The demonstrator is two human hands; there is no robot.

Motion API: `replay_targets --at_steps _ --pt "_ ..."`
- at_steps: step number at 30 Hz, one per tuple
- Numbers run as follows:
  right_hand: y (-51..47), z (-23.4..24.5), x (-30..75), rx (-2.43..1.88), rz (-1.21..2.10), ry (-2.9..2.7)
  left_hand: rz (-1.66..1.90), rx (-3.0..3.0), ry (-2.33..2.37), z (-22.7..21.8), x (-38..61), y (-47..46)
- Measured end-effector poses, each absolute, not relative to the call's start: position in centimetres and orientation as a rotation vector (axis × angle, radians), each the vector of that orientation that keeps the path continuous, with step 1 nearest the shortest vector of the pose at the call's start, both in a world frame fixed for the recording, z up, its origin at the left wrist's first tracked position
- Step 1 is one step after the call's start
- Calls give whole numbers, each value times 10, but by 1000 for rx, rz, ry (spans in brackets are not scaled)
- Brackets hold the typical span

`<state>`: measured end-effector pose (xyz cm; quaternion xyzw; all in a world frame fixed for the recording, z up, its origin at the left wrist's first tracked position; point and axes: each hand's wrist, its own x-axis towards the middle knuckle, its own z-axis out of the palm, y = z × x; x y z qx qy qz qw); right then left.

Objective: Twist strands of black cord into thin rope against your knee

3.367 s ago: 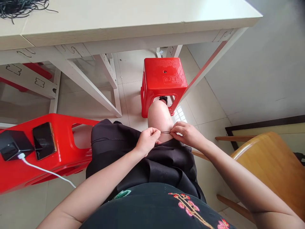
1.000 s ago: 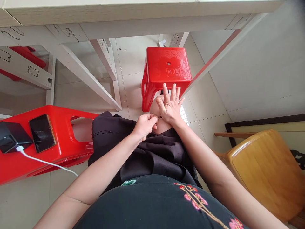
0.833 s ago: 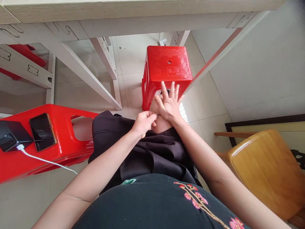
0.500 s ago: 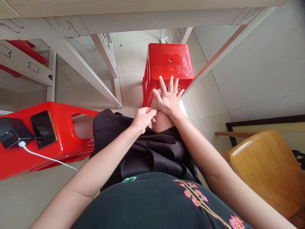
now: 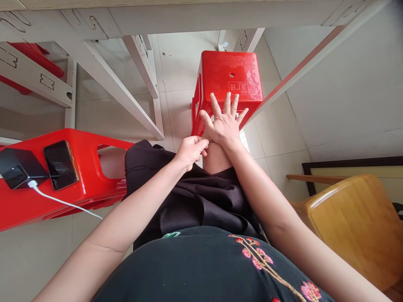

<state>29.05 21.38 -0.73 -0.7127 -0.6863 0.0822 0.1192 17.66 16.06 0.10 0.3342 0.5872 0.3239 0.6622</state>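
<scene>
Opened from its earlier pinch, the right hand [image 5: 224, 128] splayed wide before the glossy red plastic stool [image 5: 228, 73], above crumpled black cloth [image 5: 201, 201] and a rounded bare knee [image 5: 214, 159], while the left hand [image 5: 190, 153] narrowly pinched a thin dark cord [image 5: 212, 141].

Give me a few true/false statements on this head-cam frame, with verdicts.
The left hand pinches a thin dark cord: true.
The right hand is clenched into a fist: false, its fingers are spread open.
A phone lies on the red plastic stool at the left of the view: true.
The wooden chair is at the left of the view: false, it is at the right.
</scene>
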Motion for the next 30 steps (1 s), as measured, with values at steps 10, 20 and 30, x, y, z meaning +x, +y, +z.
replay_targets --at_steps 10,20,30 --pt "224 -4 285 -2163 145 -1994 698 791 1331 3 175 167" --pt "232 -6 290 -2109 110 -1956 673 810 1338 2 178 175" --pt "239 -4 291 -2115 97 -1941 661 826 1340 4 180 181"
